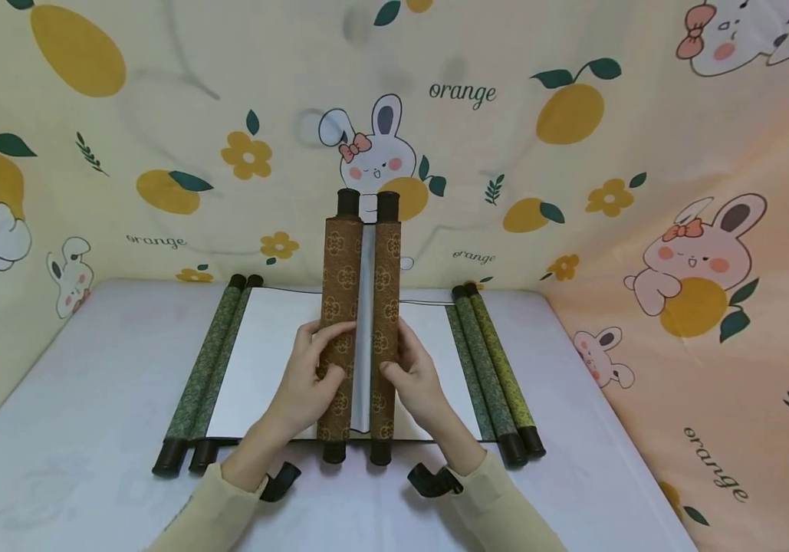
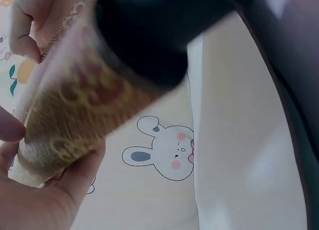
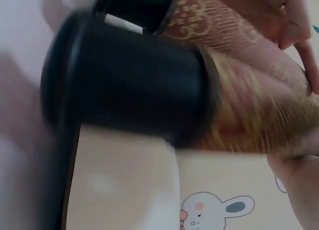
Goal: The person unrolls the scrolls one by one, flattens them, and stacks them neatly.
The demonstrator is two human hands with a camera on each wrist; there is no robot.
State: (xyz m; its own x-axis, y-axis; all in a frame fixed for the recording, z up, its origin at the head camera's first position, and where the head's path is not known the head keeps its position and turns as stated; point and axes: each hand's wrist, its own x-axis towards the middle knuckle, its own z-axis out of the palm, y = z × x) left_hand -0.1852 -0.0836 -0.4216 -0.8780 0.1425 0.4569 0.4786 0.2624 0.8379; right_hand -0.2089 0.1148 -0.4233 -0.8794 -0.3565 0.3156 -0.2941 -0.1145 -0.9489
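A brown hanging scroll (image 1: 340,264) with gold flower patterns and black end knobs stands raised in the head view, its two rolls side by side. Between the rolls runs a narrow strip of white paper (image 1: 363,330). My left hand (image 1: 304,379) grips the left roll, thumb in front. The right roll (image 1: 386,307) is held in my right hand (image 1: 419,379), thumb on its near face. In the left wrist view a black knob (image 2: 144,35) blocks part of the scene; another knob (image 3: 134,80) looms large and blurred in the right wrist view.
Behind the brown scroll, an unrolled scroll's white paper (image 1: 266,353) lies on the pale table (image 1: 77,429). Green rolls (image 1: 208,360) flank it on the left, with another green roll (image 1: 487,360) and a yellow-green roll (image 1: 504,356) on the right. A printed cloth (image 1: 463,153) hangs behind.
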